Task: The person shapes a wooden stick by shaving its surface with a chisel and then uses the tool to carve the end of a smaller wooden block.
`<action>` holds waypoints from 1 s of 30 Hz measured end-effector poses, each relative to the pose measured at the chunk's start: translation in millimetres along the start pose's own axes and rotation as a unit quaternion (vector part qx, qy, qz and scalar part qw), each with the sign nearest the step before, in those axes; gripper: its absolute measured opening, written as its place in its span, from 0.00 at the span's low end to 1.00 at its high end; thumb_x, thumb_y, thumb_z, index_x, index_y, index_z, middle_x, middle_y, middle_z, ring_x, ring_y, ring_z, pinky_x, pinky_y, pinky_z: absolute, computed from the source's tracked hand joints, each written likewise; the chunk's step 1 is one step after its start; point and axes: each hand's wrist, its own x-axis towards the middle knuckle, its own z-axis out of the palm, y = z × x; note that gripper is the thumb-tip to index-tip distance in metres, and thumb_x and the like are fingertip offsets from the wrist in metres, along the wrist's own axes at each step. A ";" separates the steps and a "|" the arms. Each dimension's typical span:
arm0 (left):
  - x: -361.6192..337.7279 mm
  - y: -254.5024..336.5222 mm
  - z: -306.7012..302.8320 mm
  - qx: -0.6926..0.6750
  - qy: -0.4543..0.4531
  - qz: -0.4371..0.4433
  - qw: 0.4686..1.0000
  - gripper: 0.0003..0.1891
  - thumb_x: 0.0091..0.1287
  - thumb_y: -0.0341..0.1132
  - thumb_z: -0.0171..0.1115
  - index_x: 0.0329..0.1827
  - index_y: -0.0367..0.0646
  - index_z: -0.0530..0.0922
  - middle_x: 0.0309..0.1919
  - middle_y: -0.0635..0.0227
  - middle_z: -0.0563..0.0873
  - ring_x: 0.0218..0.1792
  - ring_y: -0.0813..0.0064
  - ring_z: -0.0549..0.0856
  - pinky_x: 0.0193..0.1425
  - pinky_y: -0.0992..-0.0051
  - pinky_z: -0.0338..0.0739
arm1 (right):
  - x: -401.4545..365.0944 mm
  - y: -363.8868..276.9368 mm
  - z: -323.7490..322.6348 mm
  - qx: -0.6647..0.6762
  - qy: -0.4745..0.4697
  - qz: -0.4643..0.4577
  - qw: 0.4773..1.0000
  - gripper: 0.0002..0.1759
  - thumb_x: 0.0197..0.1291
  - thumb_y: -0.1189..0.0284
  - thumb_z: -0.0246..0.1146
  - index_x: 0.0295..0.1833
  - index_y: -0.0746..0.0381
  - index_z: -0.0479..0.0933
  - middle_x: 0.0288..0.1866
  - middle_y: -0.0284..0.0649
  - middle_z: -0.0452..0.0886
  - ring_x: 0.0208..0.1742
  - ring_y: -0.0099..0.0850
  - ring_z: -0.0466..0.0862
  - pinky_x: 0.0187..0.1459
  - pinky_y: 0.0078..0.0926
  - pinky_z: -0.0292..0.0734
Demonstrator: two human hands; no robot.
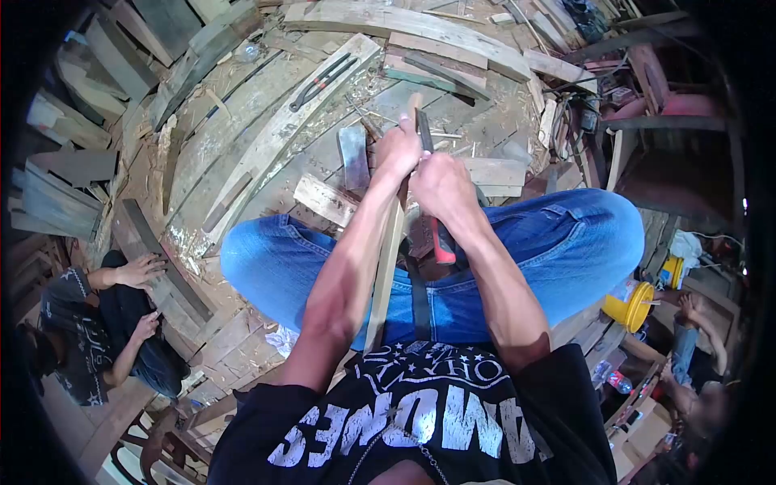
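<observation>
Between my bent knees, a long narrow wood strip (386,267) runs from my chest up past my hands. My left hand (398,148) is wrapped round the strip near its far end. My right hand (443,184) is closed right beside it, around a tool with a dark bar (423,129) at the top and a red handle end (444,246) below. Left of my left hand, a metal axe-like head (353,153) lies on the floor, near a rough wood block (325,200). Pincers with dark handles (323,82) rest on a long plank (283,121).
A co-worker (89,323) sits at the left with hands on a curved board (162,267). Another person (699,347) is at the lower right, near a yellow bucket (629,305). Curved planks (412,31), offcuts and shavings cover the floor ahead.
</observation>
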 end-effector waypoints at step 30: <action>-3.3 6.6 5.2 -0.357 -0.153 -0.066 0.919 0.27 0.77 0.55 0.34 0.33 0.41 0.70 0.16 0.74 0.68 0.13 0.80 0.65 0.16 0.77 0.61 | -21.3 5.9 -43.9 -0.014 0.000 0.038 0.999 0.24 0.70 0.65 0.48 0.32 0.74 0.80 0.29 0.65 0.80 0.37 0.62 0.82 0.44 0.54 0.77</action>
